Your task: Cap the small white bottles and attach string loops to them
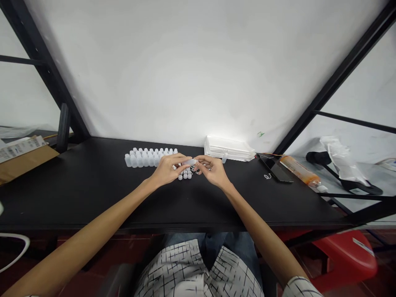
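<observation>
Over the middle of the black table, my left hand [168, 168] is closed on a small translucent white bottle [189, 162] that lies sideways between my hands. My right hand [214, 169] pinches at the right end of the same bottle; whether a cap is there is too small to tell. Just below the hands sit several small white caps [185, 175], partly hidden by my fingers. Rows of similar white bottles [142, 159] stand upright behind and left of my left hand. One more bottle [224, 157] is behind my right hand.
A stack of white sheets or boxes [229, 148] lies against the wall. To the right are a dark phone [278, 170], a white string [267, 176] and an orange-labelled bottle [300, 170]. A cardboard box [27, 161] sits at the left. Black metal bars slope up on both sides.
</observation>
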Demonstrator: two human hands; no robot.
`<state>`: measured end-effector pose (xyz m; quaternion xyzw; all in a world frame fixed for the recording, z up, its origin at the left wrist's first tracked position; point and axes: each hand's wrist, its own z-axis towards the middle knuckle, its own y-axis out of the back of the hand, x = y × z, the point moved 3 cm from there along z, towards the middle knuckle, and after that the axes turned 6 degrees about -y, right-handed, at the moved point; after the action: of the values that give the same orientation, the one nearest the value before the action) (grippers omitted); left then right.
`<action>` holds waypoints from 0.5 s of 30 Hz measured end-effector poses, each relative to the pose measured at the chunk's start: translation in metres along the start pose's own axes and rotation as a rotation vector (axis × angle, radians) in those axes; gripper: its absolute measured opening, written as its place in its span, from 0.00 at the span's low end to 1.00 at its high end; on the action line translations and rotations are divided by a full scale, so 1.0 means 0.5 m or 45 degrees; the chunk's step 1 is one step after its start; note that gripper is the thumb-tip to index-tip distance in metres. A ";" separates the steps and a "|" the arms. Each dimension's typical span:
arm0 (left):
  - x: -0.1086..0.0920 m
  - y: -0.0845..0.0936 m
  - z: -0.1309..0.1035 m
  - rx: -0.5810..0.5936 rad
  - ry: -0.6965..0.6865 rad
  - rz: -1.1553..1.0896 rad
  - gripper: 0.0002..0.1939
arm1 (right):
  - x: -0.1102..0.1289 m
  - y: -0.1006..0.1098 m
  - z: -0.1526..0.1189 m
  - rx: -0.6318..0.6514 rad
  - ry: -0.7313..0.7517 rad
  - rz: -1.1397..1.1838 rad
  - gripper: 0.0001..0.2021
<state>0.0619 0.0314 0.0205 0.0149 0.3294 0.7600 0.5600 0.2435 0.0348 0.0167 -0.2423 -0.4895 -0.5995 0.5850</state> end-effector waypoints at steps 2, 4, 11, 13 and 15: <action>0.000 -0.001 -0.002 -0.019 -0.059 0.040 0.15 | -0.002 -0.003 0.000 0.011 -0.026 0.049 0.16; 0.000 -0.002 -0.004 -0.039 -0.107 0.078 0.15 | -0.005 -0.005 0.002 0.019 -0.060 0.119 0.17; -0.004 -0.004 -0.007 -0.044 -0.290 0.220 0.13 | -0.012 -0.006 0.008 0.055 -0.167 0.337 0.19; -0.007 -0.004 -0.008 -0.033 -0.347 0.227 0.13 | -0.012 -0.005 0.008 0.083 -0.206 0.365 0.19; -0.009 -0.004 -0.009 -0.028 -0.375 0.222 0.13 | -0.011 -0.004 0.007 0.097 -0.231 0.377 0.19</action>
<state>0.0636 0.0255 0.0174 0.1487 0.2328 0.7989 0.5343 0.2420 0.0402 0.0126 -0.3425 -0.5215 -0.4634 0.6292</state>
